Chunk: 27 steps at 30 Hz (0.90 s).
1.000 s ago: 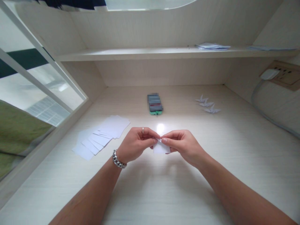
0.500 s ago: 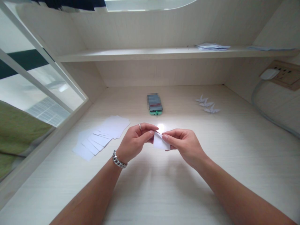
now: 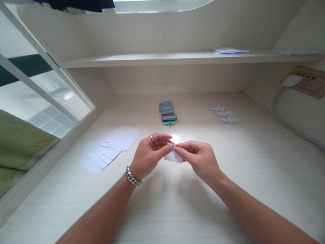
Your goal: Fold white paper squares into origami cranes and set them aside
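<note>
A small folded piece of white paper [image 3: 173,157] is held just above the desk between both hands. My left hand [image 3: 153,152], with a ring and a chain bracelet, pinches its upper edge with the thumb, which lies close to the other thumb. My right hand [image 3: 199,156] grips the upper right part between thumb and fingers. The fingers hide much of the paper's top. Folded paper cranes [image 3: 224,113] stand on the desk to the far right. Loose white paper sheets [image 3: 109,149] lie fanned out left of my left hand.
A phone-like device [image 3: 168,112] with a green lower edge lies on the desk beyond my hands. A shelf [image 3: 152,59] spans the back, bearing a paper stack [image 3: 230,51]. On the right wall, a white plug [image 3: 291,80] with a grey cable sits in a socket panel [image 3: 311,81].
My left thumb has moved right along the paper's top edge, up to my right thumb. My left wrist has shifted slightly right, and less of the paper shows.
</note>
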Available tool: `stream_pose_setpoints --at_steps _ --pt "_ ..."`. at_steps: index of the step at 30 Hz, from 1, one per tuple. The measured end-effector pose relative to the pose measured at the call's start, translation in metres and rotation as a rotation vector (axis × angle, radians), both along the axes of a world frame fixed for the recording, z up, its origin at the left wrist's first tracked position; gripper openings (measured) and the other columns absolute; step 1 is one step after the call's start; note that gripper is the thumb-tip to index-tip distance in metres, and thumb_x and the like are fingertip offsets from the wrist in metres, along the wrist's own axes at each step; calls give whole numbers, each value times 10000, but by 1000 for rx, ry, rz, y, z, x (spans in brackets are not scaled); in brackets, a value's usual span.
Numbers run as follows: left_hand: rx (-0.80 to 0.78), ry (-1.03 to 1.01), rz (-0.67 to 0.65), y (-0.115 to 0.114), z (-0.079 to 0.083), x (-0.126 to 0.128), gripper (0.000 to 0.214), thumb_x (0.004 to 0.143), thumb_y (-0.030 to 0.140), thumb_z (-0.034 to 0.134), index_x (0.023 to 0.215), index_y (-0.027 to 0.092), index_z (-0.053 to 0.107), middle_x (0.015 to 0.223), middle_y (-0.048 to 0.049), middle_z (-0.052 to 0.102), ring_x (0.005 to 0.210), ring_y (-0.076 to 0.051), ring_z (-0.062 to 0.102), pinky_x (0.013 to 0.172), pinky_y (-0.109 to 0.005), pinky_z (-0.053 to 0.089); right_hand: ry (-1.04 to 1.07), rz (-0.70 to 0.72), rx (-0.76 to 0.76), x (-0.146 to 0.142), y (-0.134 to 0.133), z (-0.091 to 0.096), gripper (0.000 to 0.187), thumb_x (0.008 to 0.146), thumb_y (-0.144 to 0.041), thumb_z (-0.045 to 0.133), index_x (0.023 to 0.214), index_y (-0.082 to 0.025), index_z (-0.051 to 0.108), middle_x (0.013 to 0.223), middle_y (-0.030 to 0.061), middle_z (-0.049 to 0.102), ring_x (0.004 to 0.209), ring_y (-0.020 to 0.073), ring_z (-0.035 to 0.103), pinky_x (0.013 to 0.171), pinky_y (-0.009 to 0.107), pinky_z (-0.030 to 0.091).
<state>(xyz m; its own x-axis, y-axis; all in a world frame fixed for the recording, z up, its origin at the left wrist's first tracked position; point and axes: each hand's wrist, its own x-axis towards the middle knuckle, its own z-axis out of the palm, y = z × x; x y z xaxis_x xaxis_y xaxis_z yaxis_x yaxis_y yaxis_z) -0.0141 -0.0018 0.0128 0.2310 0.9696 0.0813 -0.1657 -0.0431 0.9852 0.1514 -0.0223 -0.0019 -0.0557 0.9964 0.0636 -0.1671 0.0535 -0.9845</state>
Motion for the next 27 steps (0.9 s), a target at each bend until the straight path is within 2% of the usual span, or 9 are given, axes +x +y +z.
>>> stream_pose_setpoints --at_steps 6,15,27 --pt "3 21 17 -1 1 -2 255 686 176 804 910 140 687 758 -34 747 691 -124 687 626 -199 549 -21 29 48 -1 -3 -1 111 723 -280 776 812 -214 776 764 31 756 663 129 656 585 228 507" --pt "-19 138 22 0 2 -5 235 681 205 803 888 139 713 697 -30 732 613 -110 656 543 -183 506 67 122 -189 2 2 2 198 649 -308 815 764 -157 760 712 52 726 636 144 640 575 265 523" --pt "-71 154 64 0 6 0 187 704 217 776 852 114 725 608 -16 687 527 -83 582 481 -174 452 118 135 -226 1 4 -5 195 621 -280 832 749 -152 760 718 55 724 630 142 643 586 274 518"
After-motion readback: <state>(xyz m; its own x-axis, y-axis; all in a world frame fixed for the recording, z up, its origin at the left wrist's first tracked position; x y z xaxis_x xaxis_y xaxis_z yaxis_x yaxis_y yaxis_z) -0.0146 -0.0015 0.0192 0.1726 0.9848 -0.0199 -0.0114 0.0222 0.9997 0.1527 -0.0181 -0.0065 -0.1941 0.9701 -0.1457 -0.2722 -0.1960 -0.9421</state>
